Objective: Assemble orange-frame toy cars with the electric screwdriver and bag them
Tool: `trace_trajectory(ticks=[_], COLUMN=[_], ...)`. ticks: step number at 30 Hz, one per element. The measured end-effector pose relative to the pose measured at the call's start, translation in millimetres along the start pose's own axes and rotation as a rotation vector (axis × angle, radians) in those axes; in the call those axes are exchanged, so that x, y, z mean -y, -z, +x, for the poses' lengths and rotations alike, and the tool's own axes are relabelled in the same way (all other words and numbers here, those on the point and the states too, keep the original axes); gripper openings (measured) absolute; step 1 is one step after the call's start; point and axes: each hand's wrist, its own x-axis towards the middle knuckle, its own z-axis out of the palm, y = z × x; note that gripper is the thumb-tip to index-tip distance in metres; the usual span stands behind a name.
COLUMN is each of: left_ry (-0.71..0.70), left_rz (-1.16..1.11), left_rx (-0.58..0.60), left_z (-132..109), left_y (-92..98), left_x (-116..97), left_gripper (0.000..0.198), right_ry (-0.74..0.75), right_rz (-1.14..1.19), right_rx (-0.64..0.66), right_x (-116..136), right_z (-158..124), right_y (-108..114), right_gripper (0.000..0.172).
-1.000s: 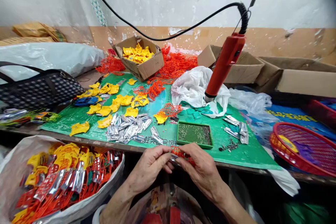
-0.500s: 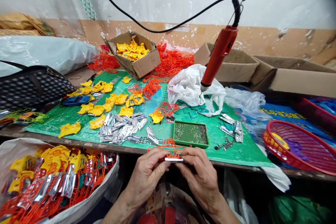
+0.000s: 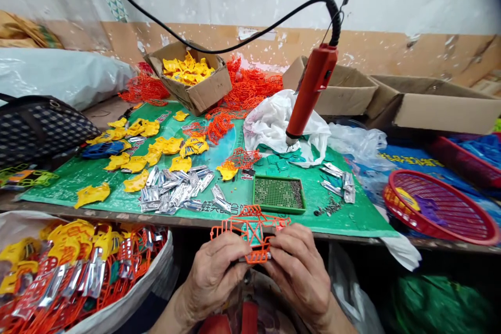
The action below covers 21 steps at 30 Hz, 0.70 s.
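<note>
Both my hands grip one orange plastic lattice frame just off the table's front edge. My left hand pinches its left side, and my right hand pinches its right side. A teal piece shows through the bars. Under the near end, a bit of shiny silver is visible between the fingertips; most of it is hidden. Beyond the hands lies a green screw tray with small screws in it. To its left is a heap of silver metal-looking pieces.
A red electric screwdriver hangs from a cable over the table. Yellow parts are scattered at left, below a cardboard box of them. A sack of assembled pieces stands at front left; a red basket is at right.
The orange frame has tilted, so its lattice face and teal piece now show instead of the pale near edge. Both hands stay on it, slightly lower. The whole view has shifted a little.
</note>
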Motion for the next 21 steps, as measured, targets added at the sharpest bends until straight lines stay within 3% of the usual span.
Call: trace_trajectory(ticks=[14, 21], left_ry=[-0.108, 0.003], left_rz=[0.068, -0.017], left_rx=[0.043, 0.031], left_z=[3, -3], left_y=[-0.5, -3.6], left_x=[-3, 1], left_gripper=[0.02, 0.018], right_ry=[0.038, 0.017], right_rz=[-0.075, -0.071], right_rx=[0.003, 0.002], right_x=[-4, -1], right_z=[-12, -8], right_y=[7, 6], right_gripper=[0.016, 0.015])
